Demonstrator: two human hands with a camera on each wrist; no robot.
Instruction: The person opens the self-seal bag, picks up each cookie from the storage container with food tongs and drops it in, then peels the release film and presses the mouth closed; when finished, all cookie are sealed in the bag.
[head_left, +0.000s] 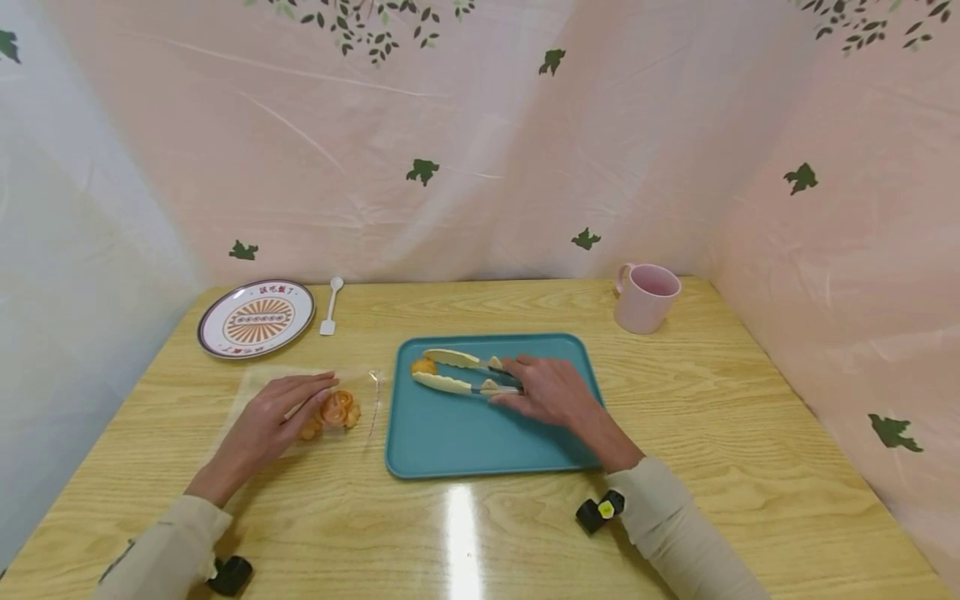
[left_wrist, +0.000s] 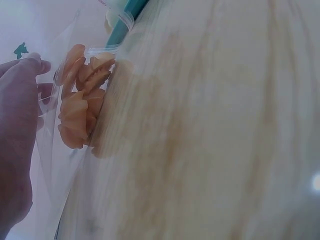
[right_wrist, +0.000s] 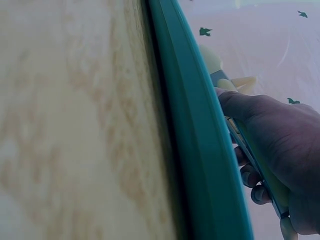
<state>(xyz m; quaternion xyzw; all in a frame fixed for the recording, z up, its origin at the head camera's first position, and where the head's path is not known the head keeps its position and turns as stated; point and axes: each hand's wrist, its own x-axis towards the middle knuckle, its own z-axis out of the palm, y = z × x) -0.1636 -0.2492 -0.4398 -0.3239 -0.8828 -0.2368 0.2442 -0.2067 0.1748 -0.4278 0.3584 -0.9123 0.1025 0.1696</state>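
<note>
On the left, a clear plastic bag (head_left: 372, 400) holds several golden, rose-shaped pastries (head_left: 340, 409). My left hand (head_left: 273, 412) rests on that bag beside the pastries, fingers fairly straight; in the left wrist view its fingertips touch the film next to the pastries (left_wrist: 75, 117). With my right hand (head_left: 551, 390) I grip a pair of tongs (head_left: 447, 383) with cream scalloped tips, low over a teal tray (head_left: 457, 442). Between the tong tips, near the tray's upper left corner, lies a small golden pastry (head_left: 423, 366). The right wrist view shows fingers wrapped round the tong handles (right_wrist: 270, 185).
A white patterned plate (head_left: 257, 320) and a small white spoon-like utensil (head_left: 331, 307) lie at the back left. At the back right stands a pink mug (head_left: 647, 300). A pink curtain (head_left: 480, 125) hangs behind the wooden table (head_left: 697, 467) and along its sides.
</note>
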